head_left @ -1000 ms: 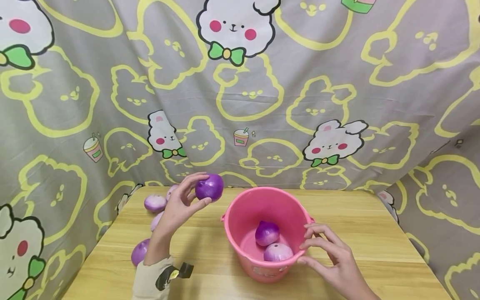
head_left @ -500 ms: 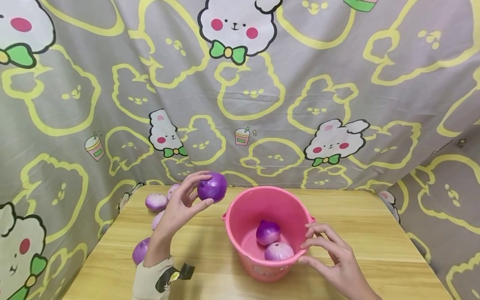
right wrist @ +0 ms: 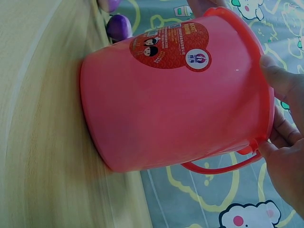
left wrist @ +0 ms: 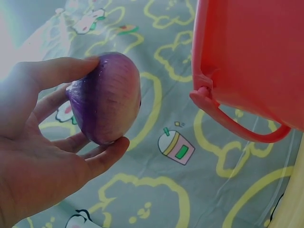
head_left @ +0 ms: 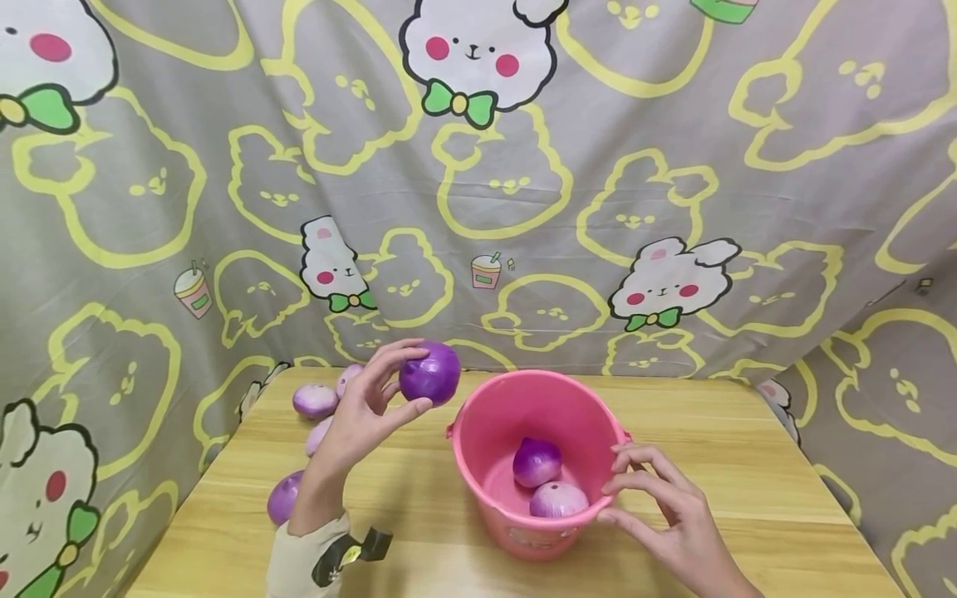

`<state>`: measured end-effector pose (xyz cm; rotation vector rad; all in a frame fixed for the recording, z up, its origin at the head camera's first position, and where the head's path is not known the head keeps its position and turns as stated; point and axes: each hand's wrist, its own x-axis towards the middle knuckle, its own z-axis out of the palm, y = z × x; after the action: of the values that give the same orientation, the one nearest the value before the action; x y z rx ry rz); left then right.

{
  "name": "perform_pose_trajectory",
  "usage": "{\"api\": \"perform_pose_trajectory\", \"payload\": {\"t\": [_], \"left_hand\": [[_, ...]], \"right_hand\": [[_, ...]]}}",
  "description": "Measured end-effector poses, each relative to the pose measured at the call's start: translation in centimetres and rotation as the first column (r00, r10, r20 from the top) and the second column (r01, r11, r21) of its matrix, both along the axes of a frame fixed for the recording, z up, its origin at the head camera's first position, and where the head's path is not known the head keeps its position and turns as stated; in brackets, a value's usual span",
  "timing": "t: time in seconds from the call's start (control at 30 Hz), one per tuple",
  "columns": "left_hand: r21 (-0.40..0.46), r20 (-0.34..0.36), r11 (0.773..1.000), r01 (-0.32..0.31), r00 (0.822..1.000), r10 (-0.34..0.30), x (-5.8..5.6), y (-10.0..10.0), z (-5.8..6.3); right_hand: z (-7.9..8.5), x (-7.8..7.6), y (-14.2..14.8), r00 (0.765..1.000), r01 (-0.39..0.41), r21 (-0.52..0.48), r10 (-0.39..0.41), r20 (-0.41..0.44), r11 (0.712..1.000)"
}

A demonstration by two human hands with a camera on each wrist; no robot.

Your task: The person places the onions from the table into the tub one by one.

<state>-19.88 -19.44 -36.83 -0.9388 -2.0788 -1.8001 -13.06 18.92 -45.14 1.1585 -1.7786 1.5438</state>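
Observation:
My left hand [head_left: 366,415] grips a purple onion [head_left: 431,374] between thumb and fingers, in the air to the left of the bucket's rim. In the left wrist view this onion [left wrist: 111,99] shows a dark purple side and a paler side. A pink bucket [head_left: 508,407] stands upright on the table. Inside it lie a dark purple onion [head_left: 537,463] and a paler one [head_left: 558,500]. The right hand [head_left: 669,511] holds the bucket's rim on the right, thumb outside. In the right wrist view, the bucket wall [right wrist: 175,109] carries a red label [right wrist: 171,45].
Several more onions lie at the table's left, among them a pale one [head_left: 315,400] and a purple one [head_left: 285,497], partly behind the left forearm. The wooden table [head_left: 710,415] meets a patterned grey curtain [head_left: 523,249]. A bucket handle [left wrist: 242,130] hangs at the side.
My left hand, with the onion in it, has drifted slightly right toward the bucket. The right hand stays at the rim, and the onions inside look unmoved.

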Motion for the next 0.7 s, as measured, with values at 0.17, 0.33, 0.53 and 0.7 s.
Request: {"api": "perform_pose_trajectory", "payload": {"t": [0.17, 0.33, 0.53, 0.7], "left_hand": [[-0.009, -0.017, 1.000, -0.006, 1.000, 0.006, 0.1, 0.1, 0.2], [0.001, -0.028, 1.000, -0.011, 1.000, 0.011, 0.3, 0.5, 0.4], [0.007, -0.025, 1.000, -0.007, 1.000, 0.007, 0.5, 1.1, 0.4], [0.007, -0.026, 1.000, 0.002, 1.000, -0.002, 0.5, 1.4, 0.2]], "right_hand": [[0.2, 0.1, -0.1, 1.000, -0.013, -0.008, 0.013, 0.003, 1.000], [0.9, 0.3, -0.4, 1.000, -0.019, -0.017, 0.019, -0.003, 1.000], [1.3, 0.4, -0.5, 1.000, -0.018, -0.018, 0.018, -0.010, 1.000], [1.2, 0.4, -0.5, 1.000, -0.017, -0.015, 0.017, -0.005, 1.000]]}}
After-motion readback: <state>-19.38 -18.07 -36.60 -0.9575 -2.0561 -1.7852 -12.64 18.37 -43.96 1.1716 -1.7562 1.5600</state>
